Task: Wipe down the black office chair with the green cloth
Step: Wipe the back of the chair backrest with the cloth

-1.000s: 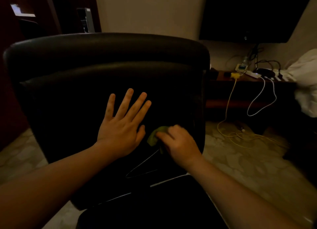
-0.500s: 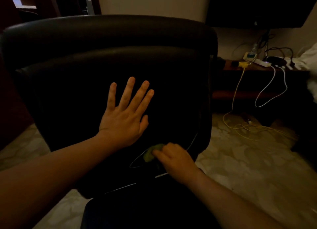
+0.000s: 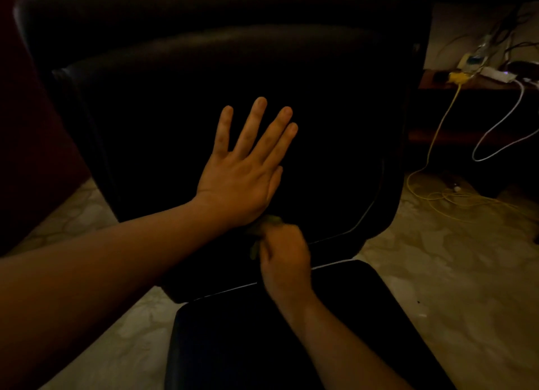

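Wiping low on the backrest of the black office chair, right hand working, left hand bracing. Left hand: palm flat, fingers straight and fanned, pressed against the middle of the backrest; holds nothing. Right hand: fingers curled into a closed grip around the green cloth, bunched small, only a dim crumpled edge showing above and to the left of the knuckles. Light is poor; cannot tell how much cloth is folded inside the fist. Cloth sits against the bottom of the backrest, just above its lower rim, tucked directly under the heel of the left hand, touching or nearly so. Seat cushion lies below and nearer the camera, apart from the backrest by a thin pale gap. Key relation, as I judge it: unwiped backrest lies up and to the right of the cloth, seat lies down and toward the person; the left palm blocks a straight upward stroke, so the next pass likely runs sideways along the lower rim or drops to the seat. Right hand is the one on the cloth; left is nearer the backrest centre. Beyond the chair on the right: a low wooden shelf carrying chargers, a yellow cable and a white cable trailing toward the pale patterned floor.
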`<state>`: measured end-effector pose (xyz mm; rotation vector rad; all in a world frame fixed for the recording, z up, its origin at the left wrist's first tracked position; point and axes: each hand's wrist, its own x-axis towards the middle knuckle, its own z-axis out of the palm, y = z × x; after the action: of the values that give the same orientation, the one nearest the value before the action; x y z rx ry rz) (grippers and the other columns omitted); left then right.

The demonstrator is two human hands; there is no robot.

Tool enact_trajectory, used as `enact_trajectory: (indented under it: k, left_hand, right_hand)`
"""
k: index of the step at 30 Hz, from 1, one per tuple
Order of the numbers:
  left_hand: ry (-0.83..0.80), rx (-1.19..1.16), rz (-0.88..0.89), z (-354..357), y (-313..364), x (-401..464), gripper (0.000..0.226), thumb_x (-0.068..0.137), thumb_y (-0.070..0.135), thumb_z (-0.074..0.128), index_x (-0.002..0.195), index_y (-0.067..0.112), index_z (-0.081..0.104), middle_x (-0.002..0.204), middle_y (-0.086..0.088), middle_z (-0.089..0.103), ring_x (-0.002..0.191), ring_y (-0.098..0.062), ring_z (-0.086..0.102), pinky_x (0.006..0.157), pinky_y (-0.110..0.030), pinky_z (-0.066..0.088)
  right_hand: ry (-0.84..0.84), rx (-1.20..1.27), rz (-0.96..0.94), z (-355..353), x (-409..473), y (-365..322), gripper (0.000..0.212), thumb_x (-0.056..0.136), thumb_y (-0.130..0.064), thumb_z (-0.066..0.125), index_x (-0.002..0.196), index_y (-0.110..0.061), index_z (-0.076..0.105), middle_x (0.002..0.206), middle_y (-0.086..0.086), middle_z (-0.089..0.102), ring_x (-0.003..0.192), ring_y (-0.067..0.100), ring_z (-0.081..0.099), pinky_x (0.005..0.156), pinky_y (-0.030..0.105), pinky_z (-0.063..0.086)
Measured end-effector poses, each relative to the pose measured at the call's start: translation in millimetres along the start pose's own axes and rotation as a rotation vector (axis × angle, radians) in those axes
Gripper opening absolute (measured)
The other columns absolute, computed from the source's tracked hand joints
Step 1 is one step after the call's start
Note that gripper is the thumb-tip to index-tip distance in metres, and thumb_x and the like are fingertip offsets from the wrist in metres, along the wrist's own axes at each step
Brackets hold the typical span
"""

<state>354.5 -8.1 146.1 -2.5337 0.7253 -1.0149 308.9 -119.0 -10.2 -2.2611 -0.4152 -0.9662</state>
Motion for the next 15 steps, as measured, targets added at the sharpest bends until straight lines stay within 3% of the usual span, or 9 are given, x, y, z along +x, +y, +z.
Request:
enact_trajectory:
  k: [4,6,10,12,15]
  left_hand:
    - [0.007,-0.021,-0.001,0,0,-1,0.07,0.106,0.046,0.022,0.163,0.016,-0.005,0.171,-0.008,-0.011,0.155,-0.039,-0.014,0.12,-0.065,-0.011]
    - [0.016,-0.028,0.0,-1,0,0,0.069,0.106,0.046,0.022,0.163,0.016,-0.004,0.172,-0.007,-0.01,0.156,-0.039,-0.012,0.121,-0.064,-0.011]
    - [0.019,-0.035,-0.003,-1,4,3,0.07,0.106,0.046,0.023,0.163,0.017,-0.004,0.172,-0.006,-0.01,0.156,-0.038,-0.012,0.12,-0.062,-0.013]
    - [0.021,-0.021,-0.006,0,6,3,0.07,0.106,0.046,0.023,0.163,0.017,-0.004,0.172,-0.006,-0.01,0.156,-0.038,-0.012,0.12,-0.061,-0.015]
    - [0.012,-0.015,-0.008,-1,6,3,0.071,0.106,0.048,0.023,0.163,0.017,-0.004,0.172,-0.006,-0.01,0.156,-0.038,-0.013,0.119,-0.061,-0.016]
  right_hand:
    - [-0.24,-0.028,-0.196,24,-38,-9,0.012,0.087,-0.004,0.061,0.093,-0.012,0.067,0.08,0.007,0.056,0.073,0.027,0.052,0.063,0.039,0.044]
    - [-0.254,-0.079,-0.265,11,-23,3,0.01,0.086,-0.007,0.06,0.089,-0.013,0.066,0.077,0.007,0.055,0.07,0.028,0.051,0.061,0.037,0.036]
    - [-0.033,-0.175,-0.257,-41,21,31,0.014,0.093,-0.006,0.058,0.085,-0.012,0.069,0.073,0.008,0.054,0.068,0.029,0.048,0.058,0.039,0.032]
    - [0.091,-0.239,-0.207,-68,43,46,0.008,0.09,-0.005,0.066,0.093,-0.009,0.072,0.077,0.01,0.058,0.072,0.031,0.051,0.062,0.04,0.036]
    - [0.234,-0.303,-0.06,-102,81,64,0.02,0.087,-0.005,0.065,0.106,-0.008,0.071,0.087,0.015,0.061,0.082,0.037,0.057,0.071,0.044,0.041]
